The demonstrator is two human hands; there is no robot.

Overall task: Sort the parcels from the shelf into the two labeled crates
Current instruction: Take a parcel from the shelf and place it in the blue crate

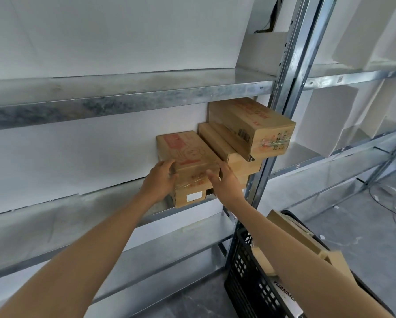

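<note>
Several brown cardboard parcels are stacked at the right end of a metal shelf [82, 210]. The nearest parcel [187, 152], with red print on top, lies on a lower box [190, 198] that carries a white label. My left hand [161, 177] grips its front left corner, with fingers curled over the top edge. My right hand [224, 177] presses flat against its front right side, thumb across the front face. A larger parcel [249, 127] sits higher to the right on other boxes [226, 150]. A black crate [261, 283] at the lower right holds parcels [302, 237].
Galvanised shelf boards run above [123, 97] and below [146, 262]. A steel upright [291, 76] stands just right of the stack. White boxes [325, 125] fill the neighbouring bay. Grey floor with cables [389, 203] lies at the right.
</note>
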